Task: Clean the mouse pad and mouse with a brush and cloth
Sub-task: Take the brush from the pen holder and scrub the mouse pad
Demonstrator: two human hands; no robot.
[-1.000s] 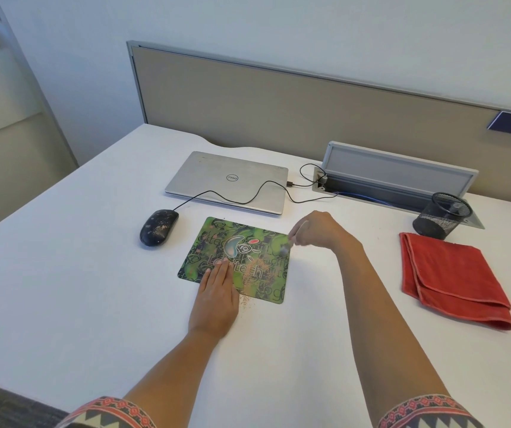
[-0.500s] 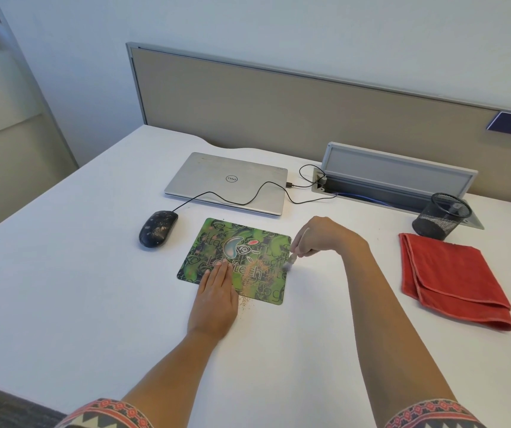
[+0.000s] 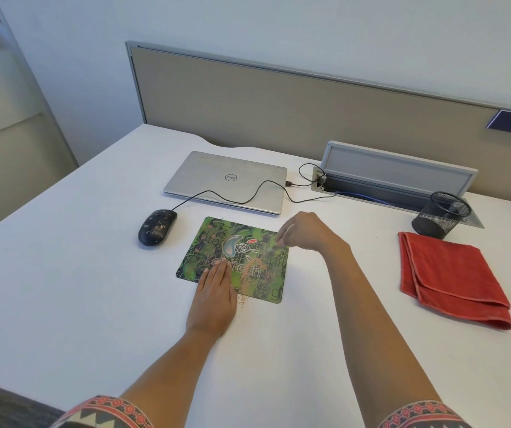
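Your left hand [image 3: 214,299] lies flat, fingers straight, pinning the mouse pad [image 3: 211,242] so it can't slide. Right hand [image 3: 305,231] pinches the blurred brush [image 3: 274,247] over the crumbs [image 3: 254,271]. Dirty mouse [image 3: 156,227] sits left of the pad, cloth [image 3: 451,276] to the right on the counter [image 3: 63,288].

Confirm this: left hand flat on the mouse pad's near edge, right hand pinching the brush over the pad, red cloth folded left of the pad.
One error: the head view shows the red cloth folded right of the mouse pad, not left. The left hand lies flat on its near edge, and the right hand pinches the brush over it.
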